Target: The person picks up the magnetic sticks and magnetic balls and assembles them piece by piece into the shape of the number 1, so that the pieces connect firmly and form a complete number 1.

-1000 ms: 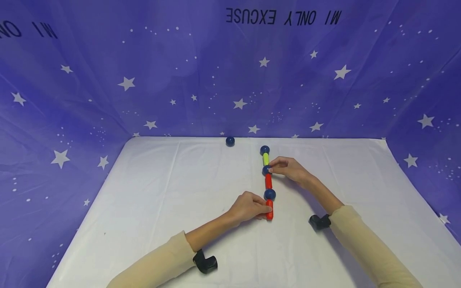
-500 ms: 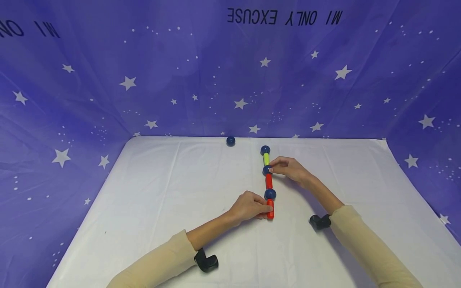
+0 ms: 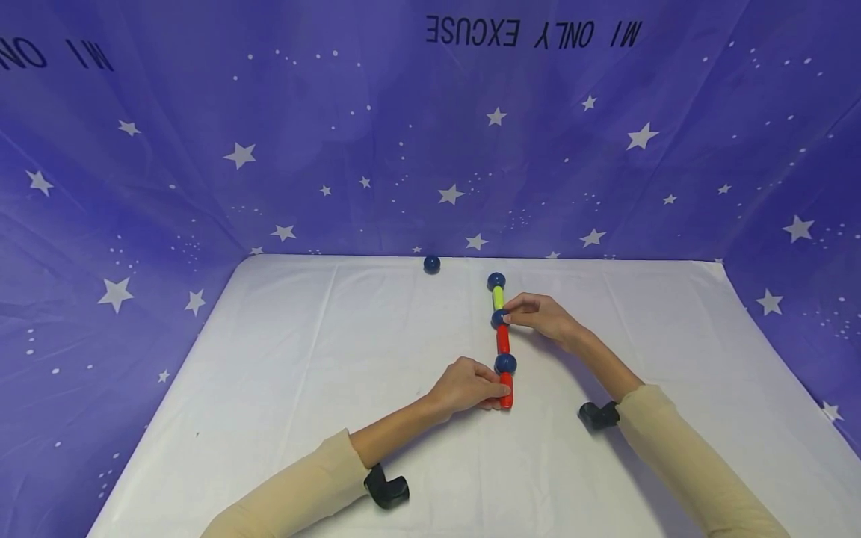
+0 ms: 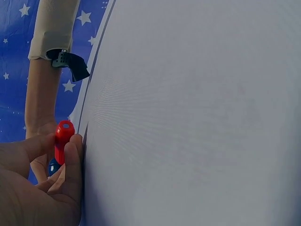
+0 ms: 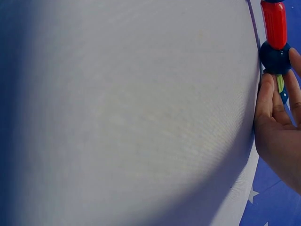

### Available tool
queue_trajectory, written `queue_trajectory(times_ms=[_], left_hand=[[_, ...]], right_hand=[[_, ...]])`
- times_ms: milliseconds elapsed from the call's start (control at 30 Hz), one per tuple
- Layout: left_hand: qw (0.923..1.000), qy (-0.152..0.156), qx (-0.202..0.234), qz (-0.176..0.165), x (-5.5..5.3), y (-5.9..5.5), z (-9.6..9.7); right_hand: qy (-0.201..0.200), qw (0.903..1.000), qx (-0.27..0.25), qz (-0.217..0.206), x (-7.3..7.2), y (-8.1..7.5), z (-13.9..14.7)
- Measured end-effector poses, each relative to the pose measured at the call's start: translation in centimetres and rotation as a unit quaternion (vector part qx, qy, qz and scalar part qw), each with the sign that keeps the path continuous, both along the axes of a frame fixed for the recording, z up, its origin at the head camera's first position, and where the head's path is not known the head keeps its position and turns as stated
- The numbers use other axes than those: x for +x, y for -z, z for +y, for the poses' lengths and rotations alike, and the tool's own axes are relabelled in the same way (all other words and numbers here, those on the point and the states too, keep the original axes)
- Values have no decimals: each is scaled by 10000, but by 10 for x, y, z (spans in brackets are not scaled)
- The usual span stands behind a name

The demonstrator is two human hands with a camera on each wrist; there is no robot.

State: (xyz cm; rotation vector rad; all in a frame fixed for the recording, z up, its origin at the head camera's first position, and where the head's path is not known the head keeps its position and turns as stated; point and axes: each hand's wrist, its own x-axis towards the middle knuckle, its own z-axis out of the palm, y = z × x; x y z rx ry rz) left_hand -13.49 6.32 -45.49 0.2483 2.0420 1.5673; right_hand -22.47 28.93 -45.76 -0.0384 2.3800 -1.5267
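A line of toy building pieces runs away from me on the white table. From far to near come a blue ball, a yellow-green rod, a second blue ball, a red rod, a larger-looking blue ball and another red rod. With thumb and fingers, my left hand pinches the nearest red rod. My right hand pinches the second ball from the right side, fingertips partly covering it. The rod ends facing the balls are hidden at the joints.
One loose blue ball lies at the table's back edge, left of the line. A purple star-printed cloth rises behind and beside the white table cover. Black wrist-worn devices hang below both sleeves.
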Motion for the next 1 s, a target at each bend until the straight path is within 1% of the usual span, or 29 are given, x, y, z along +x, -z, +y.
queue_trajectory(times_ms=[167,433,533,767,1000], left_hand=[[9999,-16,12,112,2,1,0],[9994,56,77,347,3,5,0],[9993,50,146,348,3,5,0],[9990,53,144,431,4,5,1],[9990,31,189,396,4,4,1]], right_hand=[[-11,10000,29,-14,0,0,1],[-24,10000,77,-12,0,-1,1],[-20,10000,92,-8,0,-1,0],[-20,10000,61,-12,0,-1,0],[-39,10000,13,-6,0,-1,0]])
